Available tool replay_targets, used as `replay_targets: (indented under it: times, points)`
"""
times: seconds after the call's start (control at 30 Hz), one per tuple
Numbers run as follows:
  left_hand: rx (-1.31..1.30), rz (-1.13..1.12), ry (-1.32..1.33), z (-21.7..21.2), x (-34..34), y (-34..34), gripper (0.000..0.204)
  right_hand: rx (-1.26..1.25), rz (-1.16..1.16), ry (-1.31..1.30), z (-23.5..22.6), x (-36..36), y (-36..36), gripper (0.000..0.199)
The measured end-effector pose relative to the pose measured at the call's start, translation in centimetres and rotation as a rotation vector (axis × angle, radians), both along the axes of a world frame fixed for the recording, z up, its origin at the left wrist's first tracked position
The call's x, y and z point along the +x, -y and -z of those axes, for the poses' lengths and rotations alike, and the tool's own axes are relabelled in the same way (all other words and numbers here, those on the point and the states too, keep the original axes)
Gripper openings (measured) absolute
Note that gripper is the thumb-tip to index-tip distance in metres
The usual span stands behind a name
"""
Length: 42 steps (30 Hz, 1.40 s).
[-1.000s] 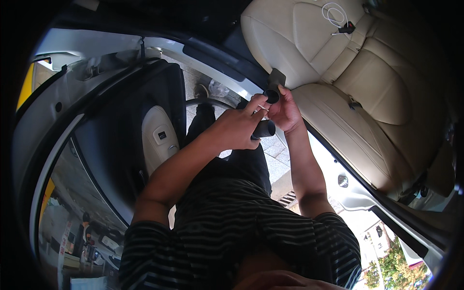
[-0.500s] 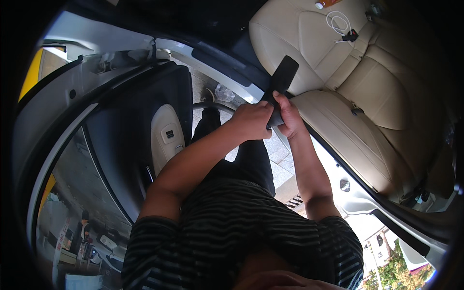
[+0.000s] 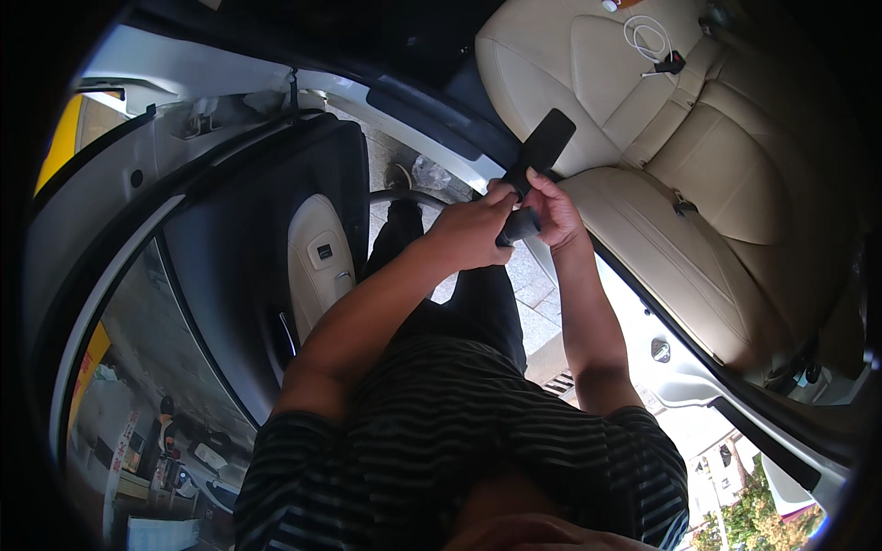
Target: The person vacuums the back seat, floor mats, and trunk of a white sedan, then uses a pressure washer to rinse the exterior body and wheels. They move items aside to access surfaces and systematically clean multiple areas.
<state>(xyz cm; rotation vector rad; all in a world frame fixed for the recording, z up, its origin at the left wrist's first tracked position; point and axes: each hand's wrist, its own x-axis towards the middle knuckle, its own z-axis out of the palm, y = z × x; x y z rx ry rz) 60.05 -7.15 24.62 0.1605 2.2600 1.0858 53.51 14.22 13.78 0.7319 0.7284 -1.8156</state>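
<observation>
- Head view: left hand [image 3: 469, 237] and right hand [image 3: 551, 207] close together, both clenched around a dark vacuum tube [image 3: 519, 225].
- Flat black nozzle [image 3: 547, 142] sticking up from the hands, held over the front edge of the beige rear seat [image 3: 680, 184].
- White cable [image 3: 648, 37] on the seat back, well apart.
- Open car door [image 3: 266, 248] to the left.

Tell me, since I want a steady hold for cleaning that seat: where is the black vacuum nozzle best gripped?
Probably on the round neck below the flat head of the black vacuum nozzle, coming from both sides as the left hand and right hand do now. The neck is narrow enough for the fingers to wrap, and the wide head stays free toward the beige rear seat.
</observation>
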Motion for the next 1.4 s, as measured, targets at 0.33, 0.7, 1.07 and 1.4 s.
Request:
replay_targets:
  times: [0.33, 0.7, 1.07, 1.4]
  points:
    - [0.05, -0.054, 0.078, -1.4, 6.3, 4.1, 0.081, 0.098, 0.223, 0.059, -0.2, -6.4, -3.1, 0.051]
    - [-0.122, -0.062, 0.46, 11.5, 13.9, 2.1, 0.097, -0.057, 0.242, 0.041, -2.8, -8.1, -0.4, 0.054]
    - [0.185, -0.523, 0.481, 11.7, 12.0, 2.8, 0.063, 0.206, -0.134, -0.301, -0.5, 3.4, 3.9, 0.051]
    - [0.491, -0.643, 0.537, 13.1, 7.1, 1.8, 0.081, 0.194, -0.012, -0.427, 0.6, 6.0, 4.7, 0.058]
